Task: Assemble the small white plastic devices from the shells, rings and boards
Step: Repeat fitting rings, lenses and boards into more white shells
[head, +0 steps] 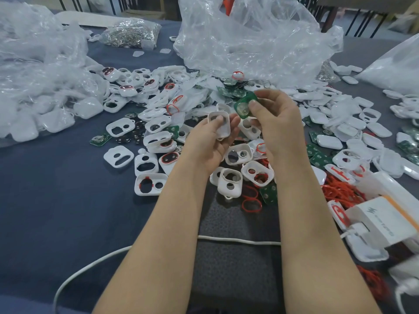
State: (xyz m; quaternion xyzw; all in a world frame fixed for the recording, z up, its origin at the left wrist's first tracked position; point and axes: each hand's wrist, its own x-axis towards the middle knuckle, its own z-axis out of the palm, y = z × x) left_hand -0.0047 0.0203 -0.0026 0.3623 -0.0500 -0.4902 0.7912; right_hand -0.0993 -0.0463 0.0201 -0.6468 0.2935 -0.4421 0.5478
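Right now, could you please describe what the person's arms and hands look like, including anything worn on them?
Both are bare. The left forearm and right forearm show no sleeves down to the lower edge of the view. The left hand and right hand wear no gloves, and no rings, watch or bracelet show. The visible nails look short and unpainted.

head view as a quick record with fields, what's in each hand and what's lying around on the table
left hand grip: holds white rounded plastic shell
right hand grip: pinches green circuit board, up and right of shell
fit: board not yet in shell
table: dark blue cloth, loose white shells, red rubber rings, clear plastic bags
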